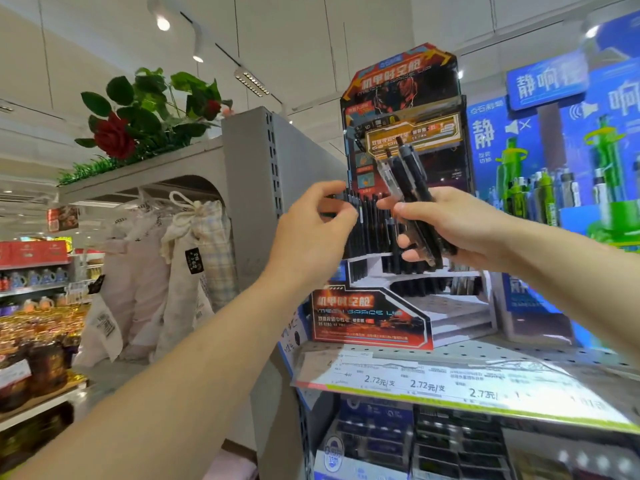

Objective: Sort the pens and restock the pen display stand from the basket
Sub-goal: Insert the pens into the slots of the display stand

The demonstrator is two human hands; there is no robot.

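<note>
Right hand (446, 226) is clenched round a bundle of black pens (414, 202), tips fanning up toward one o'clock, held right in front of the pen display stand (403, 209). Left hand (311, 230) reaches in at nine o'clock of that bundle, fingertips pinching the top of a pen in the upper row of pens (367, 226). The danger, I'd say: that bundle looks loose, and one could slide out while the left hand fiddles; nudging the packed row could tip its neighbours. The stand's top tier is well filled, the tier below partly, the bottom steps at six o'clock bare. No basket in view.
</note>
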